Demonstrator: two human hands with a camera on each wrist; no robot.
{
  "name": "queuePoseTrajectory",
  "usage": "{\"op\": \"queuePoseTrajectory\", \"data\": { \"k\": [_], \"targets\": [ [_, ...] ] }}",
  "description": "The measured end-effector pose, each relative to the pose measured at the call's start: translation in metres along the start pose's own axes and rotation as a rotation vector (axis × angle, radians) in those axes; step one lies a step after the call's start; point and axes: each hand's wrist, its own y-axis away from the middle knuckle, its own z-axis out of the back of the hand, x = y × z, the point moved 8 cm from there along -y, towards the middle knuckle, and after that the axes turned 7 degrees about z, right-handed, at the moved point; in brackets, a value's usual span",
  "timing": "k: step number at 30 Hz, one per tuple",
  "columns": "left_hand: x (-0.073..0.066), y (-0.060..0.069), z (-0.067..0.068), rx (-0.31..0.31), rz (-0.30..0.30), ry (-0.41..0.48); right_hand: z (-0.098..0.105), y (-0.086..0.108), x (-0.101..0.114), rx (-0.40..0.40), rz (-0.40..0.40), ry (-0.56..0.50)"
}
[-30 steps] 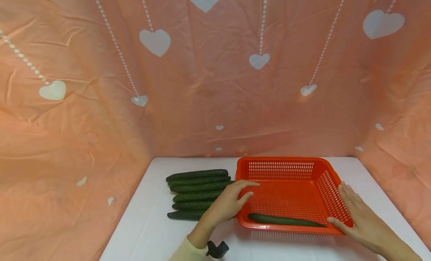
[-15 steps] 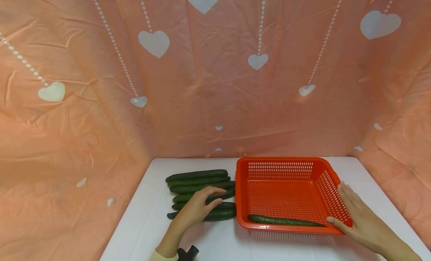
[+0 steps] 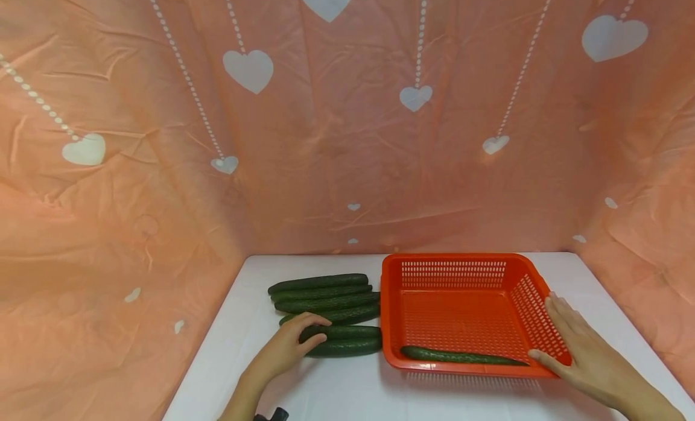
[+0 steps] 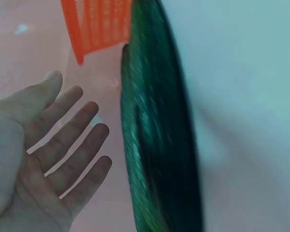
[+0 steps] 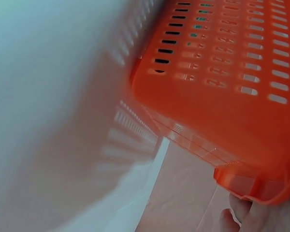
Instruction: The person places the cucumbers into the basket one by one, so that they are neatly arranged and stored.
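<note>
Several dark green cucumbers (image 3: 320, 282) lie side by side left of a red perforated basket (image 3: 461, 312). One cucumber (image 3: 461, 356) lies inside it along the near wall. My left hand (image 3: 288, 347) is over the left ends of the nearest cucumbers; in the left wrist view the left hand (image 4: 53, 150) has its fingers spread, beside a cucumber (image 4: 159, 121) and not gripping it. My right hand (image 3: 589, 360) rests against the basket's right rim, thumb on the near corner; the right wrist view shows part of the right hand (image 5: 261, 216) at the basket's edge (image 5: 251, 186).
The white table (image 3: 217, 360) carries the basket and the cucumbers. An orange-pink sheet (image 3: 304, 186) with white hearts stands behind and at both sides. A black strap piece (image 3: 277, 414) shows at the left wrist.
My left hand has moved left from the basket's left rim, across the cucumbers to their left ends. The right hand, the basket and the cucumbers have stayed where they were.
</note>
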Motion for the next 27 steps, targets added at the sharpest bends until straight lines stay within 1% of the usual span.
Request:
{"op": "queuePoseTrajectory", "data": {
  "k": [4, 9, 11, 13, 16, 19, 21, 24, 27],
  "targets": [
    [0.015, 0.009, 0.005, -0.012, 0.024, -0.045, 0.001, 0.001, -0.001, -0.007, 0.011, -0.010],
    [0.030, 0.019, 0.010, -0.049, 0.033, -0.093, 0.004, 0.000, 0.003, -0.046, 0.082, 0.067],
    [0.036, 0.023, 0.012, -0.055, 0.044, -0.103, 0.006, -0.001, 0.005, -0.063, 0.107, 0.097],
    [0.042, 0.025, 0.013, -0.051, 0.063, -0.104, 0.007, -0.001, 0.006, -0.070, 0.120, 0.104],
    [0.052, 0.028, 0.014, -0.025, 0.098, -0.067, 0.007, -0.002, 0.005, -0.061, 0.114, 0.099],
    [0.059, 0.029, 0.015, 0.001, 0.118, -0.042, 0.006, -0.002, 0.004, -0.036, 0.091, 0.085],
    [0.063, 0.028, 0.015, 0.010, 0.114, -0.043, 0.005, -0.002, 0.003, -0.025, 0.080, 0.080],
    [0.066, 0.028, 0.015, 0.007, 0.101, -0.070, 0.005, -0.002, 0.003, -0.023, 0.073, 0.076],
    [0.068, 0.028, 0.014, 0.006, 0.097, -0.087, 0.005, -0.001, 0.003, -0.035, 0.074, 0.073]
  ]
}}
